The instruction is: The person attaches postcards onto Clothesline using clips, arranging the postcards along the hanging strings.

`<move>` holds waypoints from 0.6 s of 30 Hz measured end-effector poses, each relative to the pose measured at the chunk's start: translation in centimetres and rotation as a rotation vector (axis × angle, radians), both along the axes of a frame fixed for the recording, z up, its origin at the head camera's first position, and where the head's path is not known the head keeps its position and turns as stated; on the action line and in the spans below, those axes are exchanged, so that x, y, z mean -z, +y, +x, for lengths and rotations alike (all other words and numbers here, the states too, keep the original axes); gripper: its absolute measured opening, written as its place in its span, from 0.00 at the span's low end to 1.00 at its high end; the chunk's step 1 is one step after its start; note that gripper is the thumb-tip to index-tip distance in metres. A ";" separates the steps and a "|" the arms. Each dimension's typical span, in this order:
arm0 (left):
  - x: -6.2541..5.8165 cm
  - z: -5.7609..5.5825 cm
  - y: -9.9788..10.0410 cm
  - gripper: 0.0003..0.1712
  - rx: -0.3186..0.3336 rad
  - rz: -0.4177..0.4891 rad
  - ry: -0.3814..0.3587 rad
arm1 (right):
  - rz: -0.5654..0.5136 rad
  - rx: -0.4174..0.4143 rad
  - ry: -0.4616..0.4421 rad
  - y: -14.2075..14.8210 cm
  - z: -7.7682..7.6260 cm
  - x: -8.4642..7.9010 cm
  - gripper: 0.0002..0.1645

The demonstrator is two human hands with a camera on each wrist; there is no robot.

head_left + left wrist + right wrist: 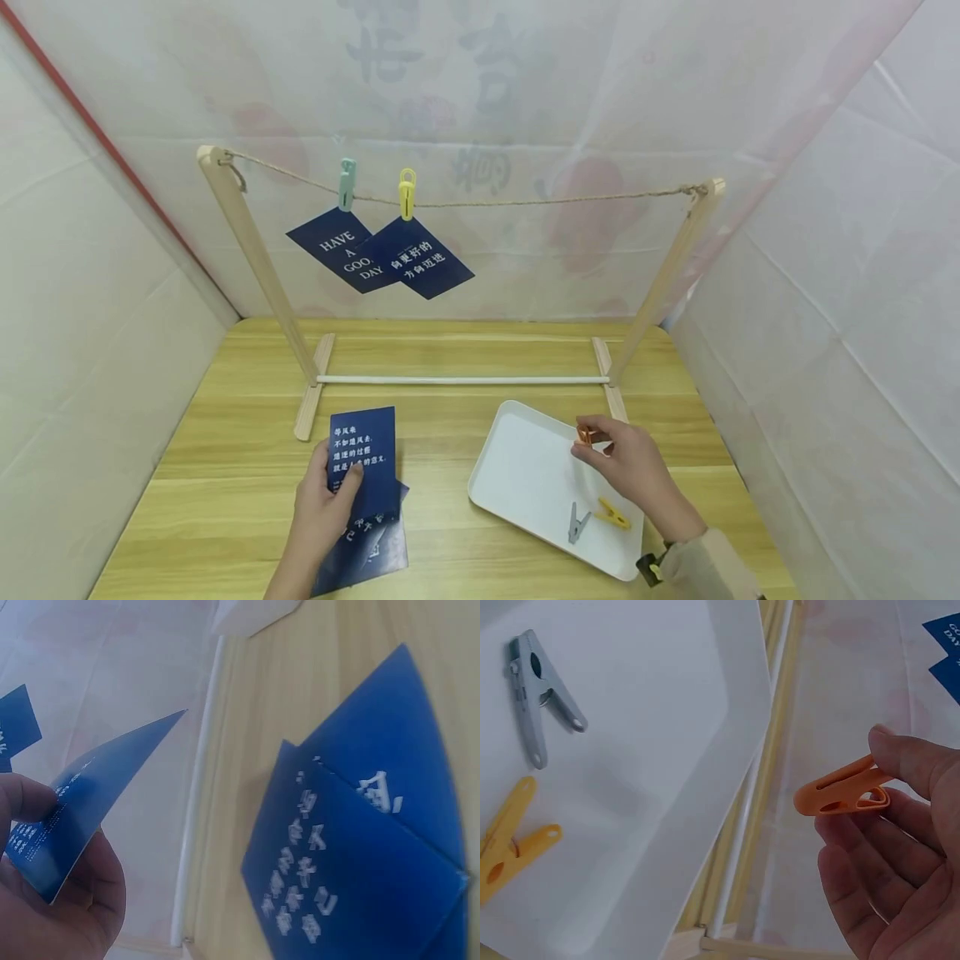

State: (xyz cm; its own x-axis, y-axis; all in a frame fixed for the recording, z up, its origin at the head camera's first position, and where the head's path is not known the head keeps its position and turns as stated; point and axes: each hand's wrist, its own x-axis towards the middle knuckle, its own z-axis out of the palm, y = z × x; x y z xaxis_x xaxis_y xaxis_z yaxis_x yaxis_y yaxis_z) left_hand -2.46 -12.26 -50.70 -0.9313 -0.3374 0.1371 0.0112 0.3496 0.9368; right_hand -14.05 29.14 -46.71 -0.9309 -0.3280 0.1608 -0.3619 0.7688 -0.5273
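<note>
My left hand [318, 504] grips a dark blue card [375, 467] with white lettering, thumb across its printed face. Below it, more blue cards [360, 862] lie overlapping on the table. In my right hand [626, 462] an orange clothespin [844, 787] is pinched between thumb and fingers, above the far right part of a white tray [510, 475]. A grey clothespin [536, 697] and a yellow clothespin [510, 840] lie in that tray. Two blue cards hang overlapping from a twine line [525, 203], one under a green clothespin [347, 185], the other under a yellow clip [407, 196].
The twine is tied between two wooden posts [258, 267], whose feet stand on the wood-grain table [442, 433]. A white rod [465, 380] joins the posts low down. Pale sheets [840, 275] enclose the back and sides.
</note>
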 end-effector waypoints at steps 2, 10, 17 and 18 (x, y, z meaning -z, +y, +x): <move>-0.4 -0.1 0.0 0.26 0.002 0.005 0.002 | 0.001 -0.003 0.006 -0.1 -0.1 -0.4 0.26; -1.9 -1.2 0.2 0.25 0.018 -0.029 0.020 | 0.003 -0.036 0.075 -0.6 -1.0 -2.1 0.26; -2.9 -2.6 0.5 0.23 0.046 0.001 0.051 | 0.018 -0.070 0.076 -1.7 -2.3 -4.3 0.27; -3.0 -2.8 0.5 0.23 0.048 0.010 0.054 | 0.018 -0.074 0.070 -2.0 -2.5 -4.7 0.27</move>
